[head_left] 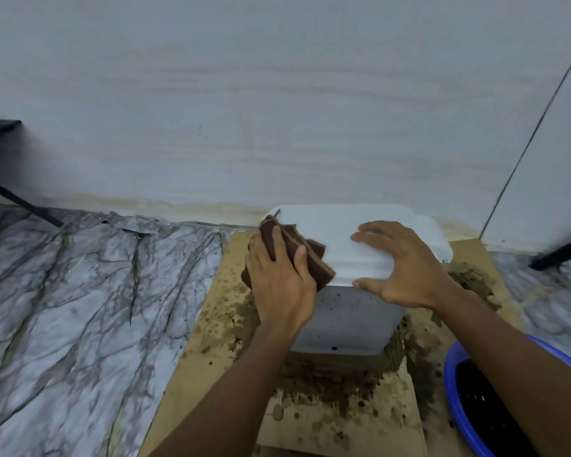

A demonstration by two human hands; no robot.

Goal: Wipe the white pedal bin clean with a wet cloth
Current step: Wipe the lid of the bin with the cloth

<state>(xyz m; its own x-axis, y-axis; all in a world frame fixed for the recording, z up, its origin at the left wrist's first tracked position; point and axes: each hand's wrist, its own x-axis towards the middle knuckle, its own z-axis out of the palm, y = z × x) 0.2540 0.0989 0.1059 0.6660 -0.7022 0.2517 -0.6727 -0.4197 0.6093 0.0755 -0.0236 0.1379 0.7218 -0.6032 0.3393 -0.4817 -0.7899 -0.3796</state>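
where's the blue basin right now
In the head view's bottom right corner, the blue basin sits low and right of the white pedal bin, partly hidden by the right forearm.

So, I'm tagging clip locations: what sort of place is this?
Probably an indoor floor corner set up for cleaning: a marble-pattern sheet against a plain wall, stained cardboard under the white pedal bin, a blue basin beside it.
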